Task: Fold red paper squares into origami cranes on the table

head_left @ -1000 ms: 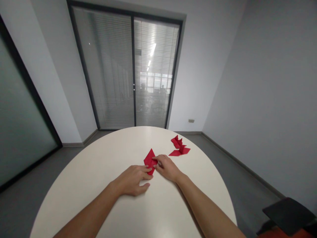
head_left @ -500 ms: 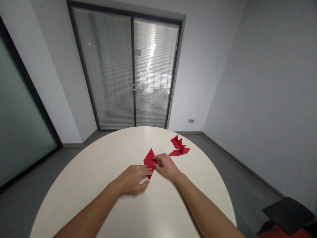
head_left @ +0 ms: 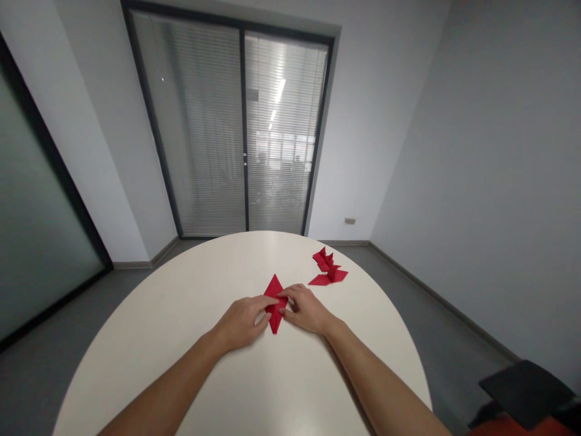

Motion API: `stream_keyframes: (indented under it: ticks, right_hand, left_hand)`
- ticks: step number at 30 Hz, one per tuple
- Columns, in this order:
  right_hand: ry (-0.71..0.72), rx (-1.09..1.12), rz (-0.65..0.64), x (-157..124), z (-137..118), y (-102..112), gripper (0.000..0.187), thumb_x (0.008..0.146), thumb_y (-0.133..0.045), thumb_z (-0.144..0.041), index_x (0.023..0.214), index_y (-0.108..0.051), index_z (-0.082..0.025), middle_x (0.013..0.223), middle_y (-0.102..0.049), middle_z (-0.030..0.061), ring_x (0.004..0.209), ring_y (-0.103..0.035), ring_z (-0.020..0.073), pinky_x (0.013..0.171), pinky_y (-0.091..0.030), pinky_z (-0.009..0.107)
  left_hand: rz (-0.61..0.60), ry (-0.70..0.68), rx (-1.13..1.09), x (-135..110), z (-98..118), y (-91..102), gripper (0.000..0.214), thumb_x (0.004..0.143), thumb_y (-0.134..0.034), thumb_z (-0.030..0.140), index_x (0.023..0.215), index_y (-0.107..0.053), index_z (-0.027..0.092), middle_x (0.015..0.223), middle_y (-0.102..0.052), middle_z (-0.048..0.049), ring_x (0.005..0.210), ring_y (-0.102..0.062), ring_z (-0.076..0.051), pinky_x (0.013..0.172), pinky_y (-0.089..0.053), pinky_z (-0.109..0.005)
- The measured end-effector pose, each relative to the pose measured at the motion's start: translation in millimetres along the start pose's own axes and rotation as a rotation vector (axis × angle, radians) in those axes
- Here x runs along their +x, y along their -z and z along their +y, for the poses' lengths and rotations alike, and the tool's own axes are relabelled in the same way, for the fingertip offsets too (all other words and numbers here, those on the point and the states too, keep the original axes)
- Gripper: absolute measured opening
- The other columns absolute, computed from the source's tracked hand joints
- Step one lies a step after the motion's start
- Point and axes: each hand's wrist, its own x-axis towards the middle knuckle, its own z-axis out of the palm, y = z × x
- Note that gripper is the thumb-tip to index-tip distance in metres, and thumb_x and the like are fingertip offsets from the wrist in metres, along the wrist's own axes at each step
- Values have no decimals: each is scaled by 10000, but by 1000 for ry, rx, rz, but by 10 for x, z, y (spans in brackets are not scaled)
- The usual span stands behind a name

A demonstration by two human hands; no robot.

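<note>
Paper (head_left: pixel 275 287) is lying on table (head_left: pixel 209 266) btwn my L hand (head_left: pixel 245 323) & R hand (head_left: pixel 309 310); fingers are touching both sides, prob. steadying it; gaps narrow, can't tell if pinching.

plain red paper (head_left: pixel 275 284), cream table (head_left: pixel 218 387)

The left forearm (head_left: pixel 175 375) and right forearm (head_left: pixel 376 375) converge; the left hand (head_left: pixel 244 321) and right hand (head_left: pixel 307 309) face each other, thumbs nearest the body, fingertips close together.

On the table (head_left: pixel 295 375), paper (head_left: pixel 275 285) lies left of folded figures (head_left: pixel 338 276).
</note>
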Motion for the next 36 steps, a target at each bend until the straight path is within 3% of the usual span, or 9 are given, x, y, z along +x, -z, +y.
stream_keyframes:
  ticks: [4, 8, 13, 24, 36]
  right_hand:
    - [6, 25, -3, -6, -58, 29, 294, 815, -676, -242, 1105, -678, -195, 1001, -697, 62, 975, -605, 232, 901, -438, 351]
    - [-32, 33, 4, -2, -103, 26, 182, 859, -653, -298, 1008, -665, -195, 826, -655, 27, 837, -579, 204, 763, -429, 304]
    - [-135, 50, 23, 8, -125, 22, 165, 921, -604, -345, 979, -627, -192, 815, -638, 33, 781, -557, 186, 684, -393, 278]
    - [-190, 65, 20, 10, -85, 4, 88, 932, -524, -222, 989, -590, -206, 867, -631, 32, 767, -554, 166, 697, -382, 262]
    - [-212, 77, 16, 2, -72, 6, 80, 851, -557, -187, 926, -572, -214, 832, -622, 16, 726, -536, 161, 659, -362, 253]
  left_hand:
    - [128, 109, 53, 28, -118, -148, 386, 923, -527, 244, 1305, -576, 231, 1337, -631, -74, 1207, -590, -234, 1060, -447, -385]
    - [120, 162, 66, 26, -154, -200, 403, 943, -534, 322, 1331, -553, 216, 1302, -647, -91, 1182, -601, -246, 1030, -465, -395]
    - [132, 240, 98, 40, -75, -192, 422, 933, -548, 412, 1302, -572, 210, 1271, -666, -97, 1149, -622, -260, 998, -480, -400]
    - [156, 290, 63, 51, -65, -180, 368, 874, -542, 215, 1238, -596, 204, 1243, -682, -80, 1117, -642, -230, 961, -499, -354]
    - [106, 294, 60, 48, -54, -101, 361, 816, -566, 153, 1161, -653, 217, 1180, -714, -72, 1062, -659, -227, 945, -491, -349]
